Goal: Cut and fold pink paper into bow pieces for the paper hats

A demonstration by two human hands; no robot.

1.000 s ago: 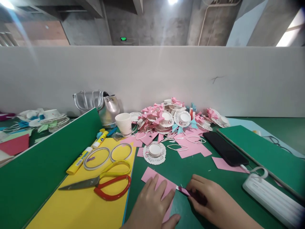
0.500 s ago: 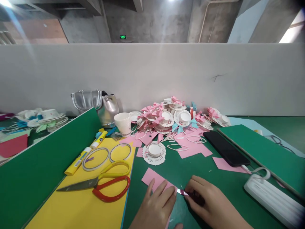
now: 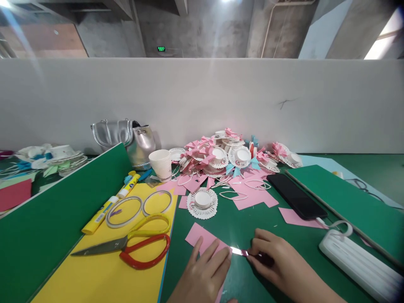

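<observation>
Counted: 1 pair of scissors w/ red & yellow handles [image 3: 129, 246] on the yellow sheet [image 3: 104, 273] near left, 2 clear tape rings [image 3: 123, 210] just beyond them, 2 yellow glue sticks [image 3: 100, 214] in a line along the sheet's left edge, 1 white paper cup [image 3: 160, 164], 1 silver bag [image 3: 132, 139] far left by the grey partition, 1 black phone [image 3: 296, 195] w/ cable to 1 white power bank [image 3: 360, 263] near right, 1 lone white doily-style paper hat [image 3: 202, 203] mid table; the far pile of white hats w/ pink & blue bows [image 3: 227, 155] is too jumbled to count. Left hand [image 3: 202, 275] is flat, fingers spread fairly wide, pressing down the pink paper rectangle [image 3: 197, 235] at near centre of the green mat. Right hand [image 3: 280, 269] is curled narrow, pinching a small shiny-bladed craft knife [image 3: 244, 252]; the blade tip meets the pink paper's right edge, just beside the left fingertips. Writing: a green lit sign [image 3: 161, 49] far up on the concrete wall and the glue stick labels are too small to read.
</observation>
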